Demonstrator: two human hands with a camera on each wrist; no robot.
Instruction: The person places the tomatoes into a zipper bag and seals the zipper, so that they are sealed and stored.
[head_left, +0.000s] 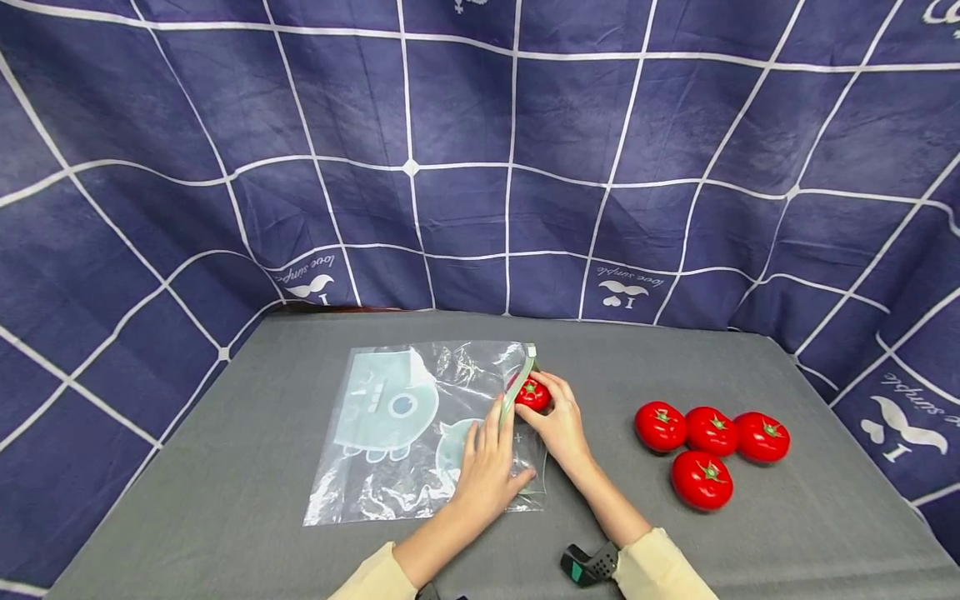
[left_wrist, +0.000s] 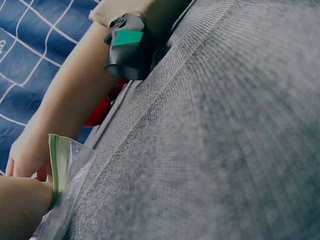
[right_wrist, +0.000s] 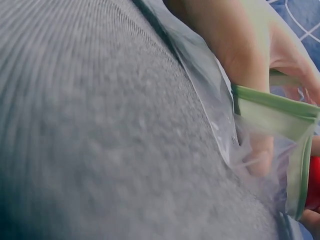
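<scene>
A clear zip bag [head_left: 375, 492] with pale blue cartoon prints and a green zip edge lies flat, its mouth facing right. My left hand [head_left: 483, 475] holds the mouth apart; in the right wrist view its thumb [right_wrist: 260, 155] shows through the plastic, below the green zip edge [right_wrist: 275, 102]. My right hand [head_left: 558, 421] grips a red tomato [head_left: 532, 396] with a green top, right at the mouth. Part of this tomato [right_wrist: 315, 185] appears beside the zip edge in the right wrist view. The left wrist view shows the right hand [left_wrist: 30, 150] behind the bag.
Several more red tomatoes [head_left: 702, 482] sit grouped to the right on the grey cloth-covered table [head_left: 225, 458]. A blue curtain [head_left: 465, 208] with white grid lines hangs behind and at both sides. A black device [head_left: 588, 565] with a green patch is on the right wrist.
</scene>
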